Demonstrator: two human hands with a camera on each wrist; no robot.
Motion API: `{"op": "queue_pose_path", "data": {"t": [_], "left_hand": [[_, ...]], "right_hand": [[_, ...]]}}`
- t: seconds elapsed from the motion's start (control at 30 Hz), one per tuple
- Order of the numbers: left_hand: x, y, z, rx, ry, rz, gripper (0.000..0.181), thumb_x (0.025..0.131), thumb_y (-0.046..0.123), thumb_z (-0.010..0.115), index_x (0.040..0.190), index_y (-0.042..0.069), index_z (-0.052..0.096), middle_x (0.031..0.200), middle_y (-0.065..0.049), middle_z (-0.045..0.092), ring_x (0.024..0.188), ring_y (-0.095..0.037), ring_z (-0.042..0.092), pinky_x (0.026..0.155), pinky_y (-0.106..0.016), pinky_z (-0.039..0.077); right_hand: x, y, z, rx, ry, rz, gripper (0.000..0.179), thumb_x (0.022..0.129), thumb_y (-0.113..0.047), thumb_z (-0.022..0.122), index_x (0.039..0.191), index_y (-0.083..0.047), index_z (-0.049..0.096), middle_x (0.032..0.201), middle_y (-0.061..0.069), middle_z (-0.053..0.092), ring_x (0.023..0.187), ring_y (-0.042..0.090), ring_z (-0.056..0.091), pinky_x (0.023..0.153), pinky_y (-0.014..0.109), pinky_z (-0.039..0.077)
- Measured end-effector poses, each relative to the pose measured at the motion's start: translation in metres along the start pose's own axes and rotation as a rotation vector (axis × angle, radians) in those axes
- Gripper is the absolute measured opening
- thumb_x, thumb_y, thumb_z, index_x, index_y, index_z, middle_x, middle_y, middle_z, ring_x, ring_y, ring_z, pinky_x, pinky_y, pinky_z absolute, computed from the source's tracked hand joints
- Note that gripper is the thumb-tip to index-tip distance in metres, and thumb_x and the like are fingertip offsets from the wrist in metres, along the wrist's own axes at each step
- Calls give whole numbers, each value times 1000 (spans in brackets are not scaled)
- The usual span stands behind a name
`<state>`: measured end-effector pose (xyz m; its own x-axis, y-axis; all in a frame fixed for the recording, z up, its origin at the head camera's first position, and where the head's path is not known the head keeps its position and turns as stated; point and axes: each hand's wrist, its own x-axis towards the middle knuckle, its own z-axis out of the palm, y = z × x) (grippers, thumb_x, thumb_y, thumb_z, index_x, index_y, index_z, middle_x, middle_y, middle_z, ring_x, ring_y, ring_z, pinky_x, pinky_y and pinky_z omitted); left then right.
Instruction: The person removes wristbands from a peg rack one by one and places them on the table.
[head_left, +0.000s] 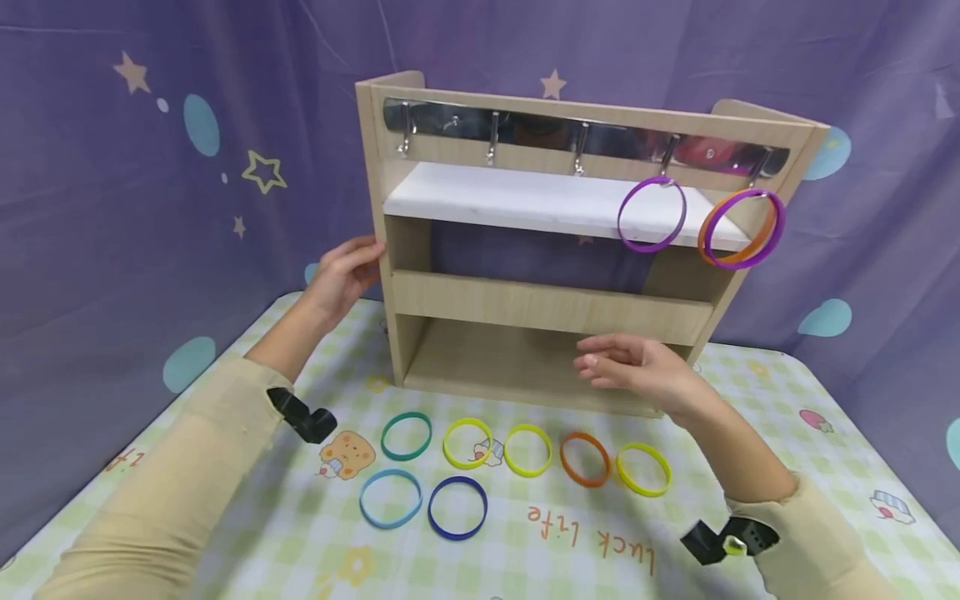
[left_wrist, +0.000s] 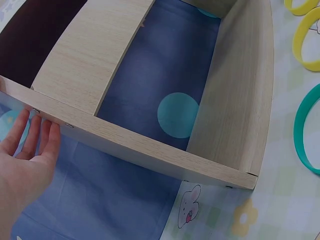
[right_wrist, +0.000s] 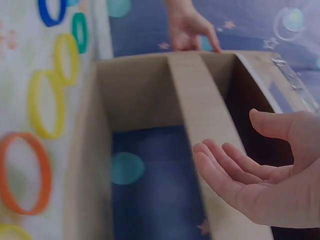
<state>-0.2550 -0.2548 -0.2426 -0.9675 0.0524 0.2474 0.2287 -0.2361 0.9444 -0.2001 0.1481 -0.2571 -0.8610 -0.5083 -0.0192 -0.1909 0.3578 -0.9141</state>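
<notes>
- One green band [head_left: 406,457], one light blue band [head_left: 388,525], one dark blue band [head_left: 457,537], one orange band [head_left: 588,483] and three yellow bands [head_left: 468,466] lie flat on a checked cloth [head_left: 517,575], lower middle of the head view. By their thin walls they look light, bendy and hard to break; a pinch across the rim should suit them.
- Upper right of that view, a purple band [head_left: 647,248] hangs from the fourth hook [head_left: 667,154]; a second orange band [head_left: 702,242] and a second purple band [head_left: 780,225] share the fifth hook [head_left: 759,171].
- Centre, the wooden unit [head_left: 551,304] looks stiff and far heavier, best steadied by its sides. The left hand [head_left: 345,279] touches its left side panel [head_left: 378,200]; the right hand [head_left: 645,371] hovers before the lower compartment [head_left: 480,358].
- Left wrist view: at the left edge, the left hand's nearly straight fingertips meet the panel. Blue curtain [left_wrist: 155,65] shows through the backless compartments.
- Right wrist view: lower right, the right hand holds nothing, thumb wide of loosely bent fingers.
</notes>
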Motion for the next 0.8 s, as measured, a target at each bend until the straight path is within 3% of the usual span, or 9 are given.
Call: {"op": "queue_pose_path", "data": {"t": [0.23,0.43,0.57,0.8], "left_hand": [[1,0,1,-25,-2,-1,10,96,13,56,97,16,66,95,8,67,91,-7,63,90,-21,47],[1,2,0,-39,-13,8,12,96,12,56,95,15,67,92,7,69,88,-6,64,88,-21,48],[1,3,1,-37,-16,11,11,96,12,56,95,14,66,92,7,69,88,-7,64,86,-21,49],[1,0,0,-34,-27,8,9,96,14,57,96,15,66,92,7,68,88,-7,63,86,-21,49]], "right_hand": [[-4,-13,-25,121,113,-147,48,99,-17,55,132,15,41,107,-9,69,100,4,67,89,21,54],[-4,-21,-39,251,221,-251,30,97,-15,58,123,-1,52,106,-8,72,98,6,70,86,18,54],[-1,-27,-39,450,310,-313,27,94,-10,60,119,-2,51,103,-2,72,95,9,71,85,19,55],[7,-34,-33,905,444,-368,19,87,-2,67,104,1,57,91,10,73,81,19,72,79,27,59]]}}
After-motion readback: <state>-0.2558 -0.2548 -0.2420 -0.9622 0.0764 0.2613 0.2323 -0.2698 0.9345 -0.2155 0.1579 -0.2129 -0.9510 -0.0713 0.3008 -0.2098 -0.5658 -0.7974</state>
